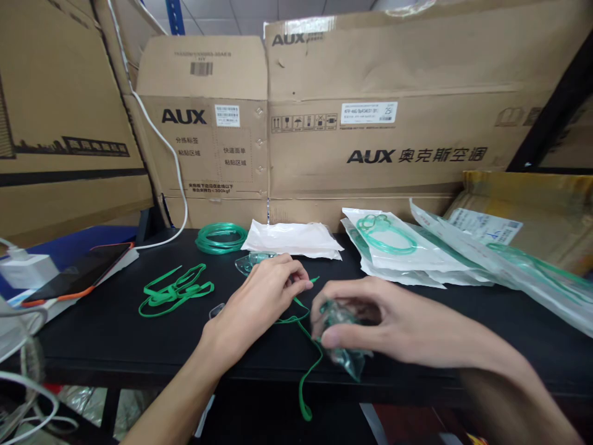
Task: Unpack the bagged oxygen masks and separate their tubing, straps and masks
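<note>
My left hand [273,285] is over the middle of the black table, thumb and forefinger pinched on a thin green elastic strap [299,301]. One tip of the strap pokes out past my fingertips, and a loop hangs over the table's front edge. In my right hand [365,315] is a clear, green-tinted oxygen mask [345,355], gripped near the front edge and partly hidden and blurred by the fingers. Behind my left hand lies another clear plastic piece [252,262], mostly covered. A tangled green strap [178,290] rests to the left.
A coil of green tubing [221,237] and a white packet [291,239] sit at the back. Packaged sets with green tubing [393,244] are stacked on the right. On the left are a phone [83,272], a white charger [28,270] and cables. Cardboard boxes [361,136] wall off the rear.
</note>
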Demonstrator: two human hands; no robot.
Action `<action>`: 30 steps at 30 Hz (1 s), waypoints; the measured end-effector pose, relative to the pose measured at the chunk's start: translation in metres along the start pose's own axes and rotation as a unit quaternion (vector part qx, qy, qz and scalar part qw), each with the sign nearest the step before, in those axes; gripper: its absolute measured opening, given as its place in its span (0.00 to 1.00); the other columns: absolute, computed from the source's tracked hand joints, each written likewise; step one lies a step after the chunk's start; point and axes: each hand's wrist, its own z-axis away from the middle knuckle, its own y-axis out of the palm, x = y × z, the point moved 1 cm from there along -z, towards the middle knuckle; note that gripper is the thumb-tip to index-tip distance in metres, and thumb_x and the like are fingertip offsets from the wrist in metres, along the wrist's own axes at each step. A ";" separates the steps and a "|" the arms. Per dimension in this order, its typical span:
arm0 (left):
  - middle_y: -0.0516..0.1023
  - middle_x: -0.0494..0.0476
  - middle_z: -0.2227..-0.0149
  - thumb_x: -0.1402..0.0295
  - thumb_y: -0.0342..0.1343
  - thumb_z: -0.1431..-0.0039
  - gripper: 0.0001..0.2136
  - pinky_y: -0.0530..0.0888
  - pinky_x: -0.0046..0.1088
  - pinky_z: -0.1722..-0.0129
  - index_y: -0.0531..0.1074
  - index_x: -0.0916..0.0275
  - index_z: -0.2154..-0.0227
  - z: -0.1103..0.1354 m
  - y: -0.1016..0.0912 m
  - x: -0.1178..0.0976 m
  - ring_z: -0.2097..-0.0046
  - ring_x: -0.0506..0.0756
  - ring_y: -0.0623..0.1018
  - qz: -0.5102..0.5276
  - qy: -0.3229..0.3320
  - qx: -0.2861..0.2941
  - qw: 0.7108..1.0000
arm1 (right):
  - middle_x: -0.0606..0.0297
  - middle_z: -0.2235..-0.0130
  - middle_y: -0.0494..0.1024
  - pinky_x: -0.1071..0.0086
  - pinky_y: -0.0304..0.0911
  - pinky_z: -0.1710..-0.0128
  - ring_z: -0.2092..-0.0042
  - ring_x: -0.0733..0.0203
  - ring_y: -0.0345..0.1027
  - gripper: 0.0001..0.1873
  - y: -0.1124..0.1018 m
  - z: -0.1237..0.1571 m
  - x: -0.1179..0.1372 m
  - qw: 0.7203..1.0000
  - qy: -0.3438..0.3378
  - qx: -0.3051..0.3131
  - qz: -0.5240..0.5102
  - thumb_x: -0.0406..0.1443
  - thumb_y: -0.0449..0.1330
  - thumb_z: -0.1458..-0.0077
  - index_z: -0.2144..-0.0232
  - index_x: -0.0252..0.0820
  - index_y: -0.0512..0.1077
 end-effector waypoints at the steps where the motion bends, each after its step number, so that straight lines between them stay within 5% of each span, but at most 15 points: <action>1: 0.77 0.52 0.61 0.64 0.56 0.34 0.07 0.69 0.31 0.61 0.77 0.59 0.64 0.000 -0.001 0.000 0.60 0.55 0.76 0.004 0.002 0.007 1.000 | 0.71 0.73 0.68 0.71 0.53 0.74 0.71 0.65 0.59 0.17 0.006 -0.003 0.001 1.000 0.000 0.018 0.002 0.51 0.63 0.42 0.62 0.45 0.77; 5: 0.78 0.52 0.60 0.65 0.56 0.34 0.06 0.69 0.30 0.61 0.77 0.57 0.64 0.003 -0.006 -0.001 0.59 0.55 0.76 0.010 0.014 0.035 0.999 | 0.74 0.75 0.60 0.72 0.47 0.76 0.73 0.67 0.51 0.18 0.012 -0.012 -0.005 0.999 0.010 0.036 0.007 0.52 0.64 0.43 0.63 0.44 0.76; 10: 0.78 0.49 0.67 0.66 0.52 0.33 0.09 0.68 0.29 0.65 0.78 0.56 0.64 0.009 -0.008 -0.007 0.63 0.54 0.76 0.022 0.011 0.091 0.996 | 0.74 0.74 0.61 0.72 0.48 0.75 0.73 0.67 0.52 0.18 0.000 -0.014 -0.021 1.000 0.020 -0.015 -0.006 0.51 0.61 0.40 0.65 0.43 0.72; 14: 0.80 0.51 0.61 0.58 0.50 0.32 0.13 0.68 0.30 0.60 0.79 0.53 0.60 0.015 -0.006 -0.008 0.55 0.57 0.76 0.005 -0.006 0.115 0.993 | 0.75 0.77 0.61 0.71 0.46 0.76 0.75 0.68 0.51 0.19 -0.007 -0.016 -0.029 0.998 0.029 -0.062 0.015 0.52 0.59 0.39 0.67 0.42 0.69; 18: 0.77 0.51 0.63 0.46 0.56 0.40 0.18 0.68 0.29 0.64 0.78 0.54 0.60 0.018 -0.004 -0.009 0.58 0.57 0.76 0.002 -0.014 0.144 0.989 | 0.76 0.78 0.59 0.71 0.46 0.77 0.75 0.68 0.50 0.21 -0.008 -0.018 -0.029 0.995 0.043 -0.087 0.023 0.54 0.58 0.39 0.69 0.42 0.68; 24: 0.77 0.53 0.59 0.62 0.55 0.35 0.09 0.68 0.30 0.60 0.76 0.53 0.56 0.019 0.002 -0.002 0.54 0.58 0.75 -0.026 -0.011 0.137 0.990 | 0.74 0.78 0.62 0.71 0.49 0.76 0.76 0.67 0.54 0.21 -0.010 -0.017 -0.029 0.993 0.037 -0.108 0.031 0.54 0.58 0.40 0.67 0.42 0.70; 30: 0.78 0.53 0.62 0.68 0.55 0.37 0.09 0.70 0.29 0.62 0.79 0.56 0.59 0.012 -0.001 -0.009 0.59 0.57 0.77 -0.026 0.013 0.096 0.995 | 0.66 0.69 0.76 0.68 0.58 0.71 0.71 0.61 0.65 0.21 -0.028 -0.002 -0.020 0.966 0.027 -0.246 0.072 0.55 0.59 0.42 0.64 0.44 0.73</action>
